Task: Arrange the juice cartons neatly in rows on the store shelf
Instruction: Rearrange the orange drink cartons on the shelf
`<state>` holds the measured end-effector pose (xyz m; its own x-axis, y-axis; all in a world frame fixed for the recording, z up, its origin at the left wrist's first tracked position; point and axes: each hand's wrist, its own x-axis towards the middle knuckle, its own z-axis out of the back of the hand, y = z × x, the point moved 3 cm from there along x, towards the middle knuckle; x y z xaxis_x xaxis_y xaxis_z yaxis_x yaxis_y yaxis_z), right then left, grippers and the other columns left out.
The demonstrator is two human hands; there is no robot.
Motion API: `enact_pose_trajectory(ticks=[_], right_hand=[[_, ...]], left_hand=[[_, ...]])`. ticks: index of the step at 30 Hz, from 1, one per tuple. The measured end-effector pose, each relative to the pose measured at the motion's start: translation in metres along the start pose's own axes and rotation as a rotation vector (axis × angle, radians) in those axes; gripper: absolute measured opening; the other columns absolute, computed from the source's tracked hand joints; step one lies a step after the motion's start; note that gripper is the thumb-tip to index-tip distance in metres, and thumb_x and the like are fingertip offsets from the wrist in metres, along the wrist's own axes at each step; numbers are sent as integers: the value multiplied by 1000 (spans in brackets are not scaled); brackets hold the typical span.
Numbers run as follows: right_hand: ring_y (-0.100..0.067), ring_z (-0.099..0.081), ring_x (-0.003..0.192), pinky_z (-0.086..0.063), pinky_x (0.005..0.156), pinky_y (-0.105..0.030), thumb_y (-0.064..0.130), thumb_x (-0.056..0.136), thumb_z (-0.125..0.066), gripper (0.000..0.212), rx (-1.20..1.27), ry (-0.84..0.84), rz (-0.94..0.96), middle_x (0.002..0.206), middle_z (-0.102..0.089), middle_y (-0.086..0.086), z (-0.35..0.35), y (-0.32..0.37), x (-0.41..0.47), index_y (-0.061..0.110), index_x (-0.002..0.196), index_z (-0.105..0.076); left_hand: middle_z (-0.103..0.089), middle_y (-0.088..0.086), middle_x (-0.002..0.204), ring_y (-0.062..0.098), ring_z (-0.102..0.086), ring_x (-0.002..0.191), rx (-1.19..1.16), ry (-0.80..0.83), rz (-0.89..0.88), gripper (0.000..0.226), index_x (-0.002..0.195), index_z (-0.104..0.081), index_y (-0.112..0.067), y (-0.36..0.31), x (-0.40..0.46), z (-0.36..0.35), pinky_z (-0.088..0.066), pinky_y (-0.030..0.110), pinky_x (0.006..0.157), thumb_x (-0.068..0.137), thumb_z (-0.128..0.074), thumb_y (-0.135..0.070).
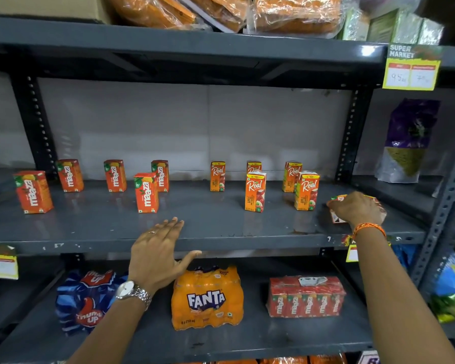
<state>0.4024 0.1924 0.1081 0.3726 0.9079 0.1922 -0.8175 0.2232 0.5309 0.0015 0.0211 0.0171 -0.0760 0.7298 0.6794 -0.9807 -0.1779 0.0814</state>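
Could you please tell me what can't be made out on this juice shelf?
- Carton under the right hand: mostly covered; brand unreadable.
- Rear Real carton: lower part hidden by the front carton.
- Price tag: handwritten figures blurred.
- Bottom-edge packs: cut off.

My right hand (357, 208) covers most of a carton (338, 215), so I can't read its label. One Real carton (253, 167) is half hidden behind another (255, 191). The price tag (411, 74) figures are blurred. The bread bags (221, 9) are cut off at the top edge.
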Motion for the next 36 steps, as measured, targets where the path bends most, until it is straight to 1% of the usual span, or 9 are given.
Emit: enact_pose_trajectory(ticks=[3, 8, 13, 17, 19, 21, 25, 30, 36], right_hand=[[-35, -58, 96, -47, 82, -39, 49, 83, -66, 52, 121, 85, -25, 107, -64, -17, -5, -3, 2, 6, 112, -62], [-38, -57, 89, -47, 79, -39, 40, 93, -52, 42, 254, -18, -24, 106, -67, -25, -13, -8, 0, -1, 91, -62], [-38, -62, 92, -48, 82, -42, 42, 95, -50, 46, 597, -143, 43, 104, -67, -24, -7, -12, -16, -1, 99, -65], [-21, -66, 103, -51, 90, -38, 32, 95, -59, 37, 1142, 137, 79, 118, -67, -8, -7, 19, -48, 7, 122, -55], [-15, -66, 100, -51, 77, -28, 26, 96, -59, 33, 1232, 227, 165, 117, -68, -4, -6, 41, -67, 8, 123, -54], [-15, -65, 98, -51, 72, -27, 23, 96, -60, 32, 1278, 285, 261, 114, -68, -2, -8, 64, -86, 9, 124, -55], [-19, -67, 104, -54, 86, -34, 24, 91, -65, 39, 1267, 357, 360, 113, -69, -2, -20, 114, -119, 9, 126, -55], [-17, -68, 102, -57, 82, -34, 22, 84, -74, 31, 1200, 440, 470, 109, -70, 0, -46, 179, -165, 25, 110, -56], [2, -69, 81, -54, 63, -12, 13, 80, -78, 39, 1069, 482, 627, 98, -67, 11, -84, 264, -228, 23, 108, -53]], left_hand=[[-65, 5, 130, 24, -64, 117, -16, 7, 7, 88, 129, -63, -16, 0, 0, 1, -52, 41, 93, 77, -39, -82], [-66, 5, 129, 24, -65, 117, -19, 20, 12, 87, 128, -64, -15, -1, 0, 3, -52, 42, 92, 77, -39, -81], [-65, 5, 130, 24, -64, 118, -23, 51, 7, 88, 130, -63, -15, -2, -1, 5, -51, 42, 94, 79, -37, -81], [-63, 7, 133, 23, -62, 121, -23, 85, -6, 87, 132, -61, -13, -1, -1, 8, -49, 41, 98, 81, -36, -79], [-63, 7, 134, 23, -62, 121, -36, 93, -28, 85, 133, -60, -13, 3, -3, 11, -47, 40, 100, 85, -29, -76], [-62, 6, 135, 23, -61, 122, -70, 92, -35, 82, 134, -59, -14, 16, -9, 14, -45, 39, 102, 88, -26, -73], [-53, 8, 143, 23, -52, 131, -117, 50, -25, 79, 141, -51, -11, 66, -28, 17, -37, 38, 111, 89, -35, -69], [-51, 11, 145, 28, -49, 134, -120, 18, 90, 75, 141, -49, -8, 143, -45, 27, -35, 43, 113, 90, -39, -61], [-56, 18, 139, 38, -51, 130, -94, 12, 250, 76, 139, -51, -4, 210, -67, 36, -38, 50, 111, 95, -23, -60]])
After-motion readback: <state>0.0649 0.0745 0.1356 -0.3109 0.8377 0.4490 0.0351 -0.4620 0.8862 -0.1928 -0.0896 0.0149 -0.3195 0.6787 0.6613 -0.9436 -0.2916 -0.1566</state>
